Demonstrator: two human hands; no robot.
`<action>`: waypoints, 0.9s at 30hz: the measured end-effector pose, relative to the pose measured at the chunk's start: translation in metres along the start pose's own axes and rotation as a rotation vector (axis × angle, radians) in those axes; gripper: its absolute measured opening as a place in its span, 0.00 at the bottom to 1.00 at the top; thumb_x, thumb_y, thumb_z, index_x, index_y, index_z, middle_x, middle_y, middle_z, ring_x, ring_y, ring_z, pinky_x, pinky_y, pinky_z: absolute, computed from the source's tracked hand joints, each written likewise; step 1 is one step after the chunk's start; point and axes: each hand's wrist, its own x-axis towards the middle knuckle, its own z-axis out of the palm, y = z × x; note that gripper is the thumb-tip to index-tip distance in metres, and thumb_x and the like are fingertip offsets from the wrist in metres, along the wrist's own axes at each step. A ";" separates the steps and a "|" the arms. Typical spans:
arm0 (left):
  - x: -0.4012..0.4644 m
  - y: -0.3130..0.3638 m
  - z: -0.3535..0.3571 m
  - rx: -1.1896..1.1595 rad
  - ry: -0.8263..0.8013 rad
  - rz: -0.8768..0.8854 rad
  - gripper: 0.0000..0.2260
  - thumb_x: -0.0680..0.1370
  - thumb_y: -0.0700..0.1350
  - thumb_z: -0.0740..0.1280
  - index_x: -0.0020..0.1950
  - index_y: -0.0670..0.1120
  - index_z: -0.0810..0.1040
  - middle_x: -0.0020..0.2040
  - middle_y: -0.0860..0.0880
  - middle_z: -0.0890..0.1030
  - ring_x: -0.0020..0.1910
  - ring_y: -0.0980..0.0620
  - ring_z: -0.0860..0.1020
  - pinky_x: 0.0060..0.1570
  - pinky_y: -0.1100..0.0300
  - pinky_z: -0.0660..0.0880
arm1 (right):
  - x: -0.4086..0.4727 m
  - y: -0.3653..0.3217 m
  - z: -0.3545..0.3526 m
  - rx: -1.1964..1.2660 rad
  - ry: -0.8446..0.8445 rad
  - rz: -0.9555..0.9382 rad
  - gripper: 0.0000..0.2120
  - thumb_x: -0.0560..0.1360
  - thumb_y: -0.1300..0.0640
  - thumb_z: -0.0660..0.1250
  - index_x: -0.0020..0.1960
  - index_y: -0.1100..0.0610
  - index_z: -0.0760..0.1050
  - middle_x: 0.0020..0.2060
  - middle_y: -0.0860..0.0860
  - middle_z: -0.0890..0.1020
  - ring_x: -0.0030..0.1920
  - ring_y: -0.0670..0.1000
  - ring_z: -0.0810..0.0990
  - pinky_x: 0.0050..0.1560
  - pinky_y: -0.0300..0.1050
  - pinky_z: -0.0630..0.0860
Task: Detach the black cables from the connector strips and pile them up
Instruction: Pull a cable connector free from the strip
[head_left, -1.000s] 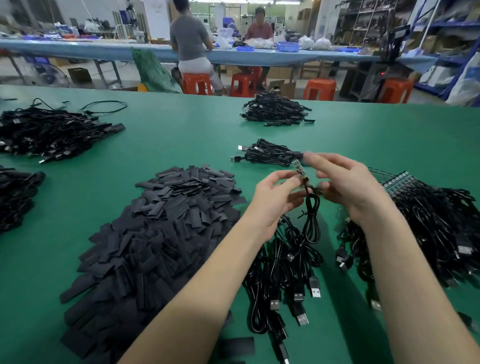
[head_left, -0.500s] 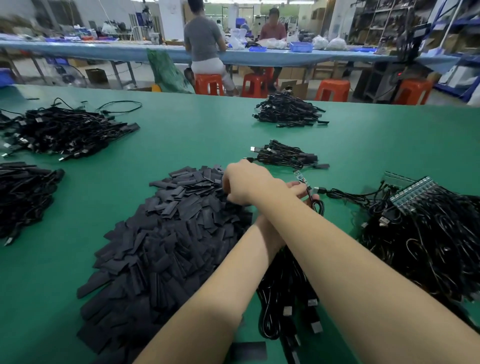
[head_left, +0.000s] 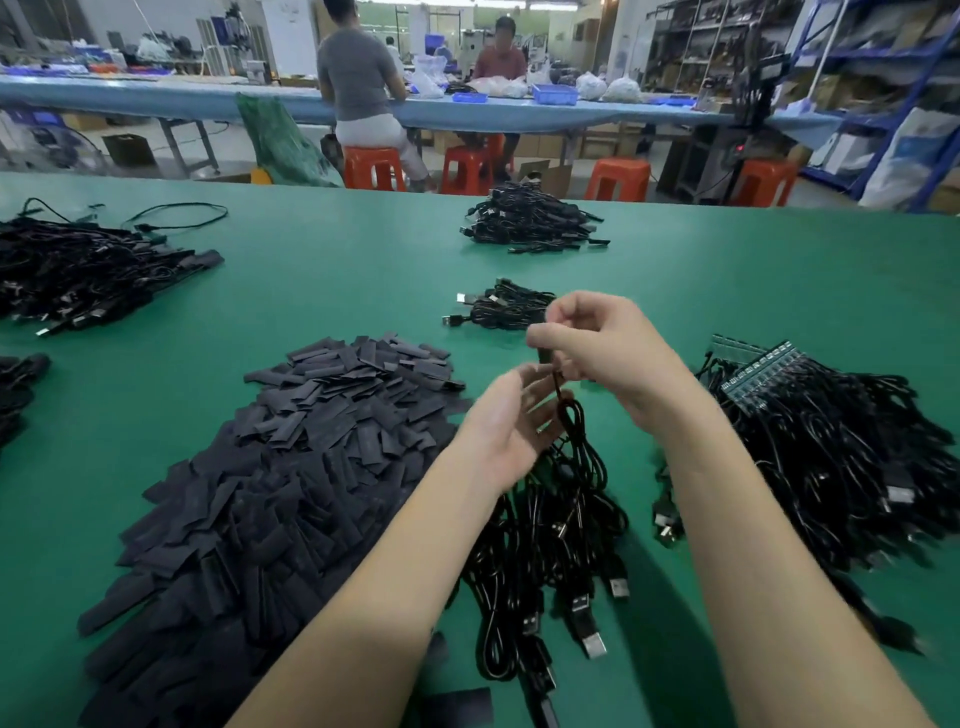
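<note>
Right hand (head_left: 605, 353) back, pinching cable (head_left: 574, 431)

A wide green-covered worktable (head_left: 322, 291) is filling the foreground. Beyond its far edge, a long blue-topped bench on grey metal legs (head_left: 171, 101) is running across the room. Orange plastic stools (head_left: 374, 167) are standing along the bench; one seated person in a grey shirt (head_left: 358, 78) is facing away, another (head_left: 500, 54) is sitting opposite. Blue steel shelving (head_left: 893, 78) is lining the right wall, holding boxes. A blue plastic tray (head_left: 555, 94) is resting on the bench. Overhead strip lighting is glowing at the back.
</note>
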 end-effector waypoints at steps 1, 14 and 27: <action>0.000 0.001 -0.001 0.012 -0.003 -0.008 0.06 0.83 0.43 0.61 0.52 0.48 0.78 0.44 0.50 0.81 0.39 0.54 0.77 0.39 0.60 0.72 | -0.005 0.005 -0.010 0.149 -0.011 0.029 0.09 0.74 0.63 0.75 0.42 0.54 0.76 0.33 0.49 0.78 0.30 0.45 0.75 0.33 0.36 0.72; -0.009 0.023 -0.005 0.330 -0.189 0.054 0.07 0.71 0.46 0.73 0.47 0.48 0.81 0.40 0.51 0.84 0.35 0.56 0.80 0.39 0.64 0.77 | -0.020 0.029 -0.039 0.835 0.047 0.070 0.07 0.65 0.58 0.76 0.43 0.51 0.88 0.42 0.48 0.87 0.43 0.44 0.85 0.42 0.33 0.79; -0.017 0.030 -0.005 0.387 -0.288 0.050 0.06 0.72 0.45 0.72 0.48 0.47 0.80 0.39 0.51 0.81 0.35 0.56 0.77 0.37 0.66 0.75 | -0.020 0.032 -0.036 0.868 0.044 0.008 0.06 0.66 0.60 0.77 0.41 0.51 0.87 0.41 0.49 0.87 0.42 0.45 0.85 0.42 0.33 0.79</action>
